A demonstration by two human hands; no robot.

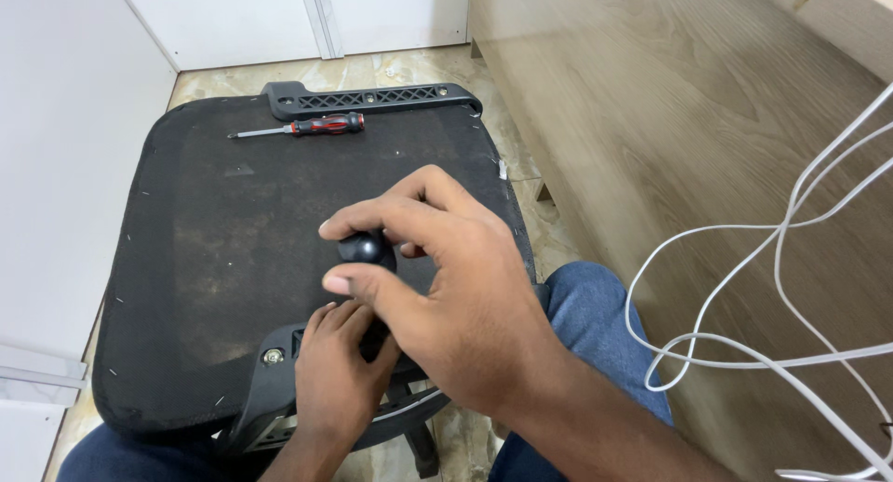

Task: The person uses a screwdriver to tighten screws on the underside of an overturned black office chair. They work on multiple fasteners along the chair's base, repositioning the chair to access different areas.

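Observation:
An upturned black chair seat [214,249] lies before me, its fabric underside facing up. My right hand [446,277] is closed around a round black knob [366,247] over the seat's near middle, thumb and forefinger pinching it. Below it, my left hand [339,370] presses on the black metal bracket [270,389] at the seat's near edge, fingers curled on a dark part under the knob. What the knob is fixed to is hidden by my hands.
A red and black screwdriver [302,127] lies on the seat's far side, beside a black plastic armrest bar [372,99]. White cables [772,287] loop over a wooden surface [670,119] at right. White cabinet panels [65,119] stand at left. My knees in blue jeans [595,305] flank the seat.

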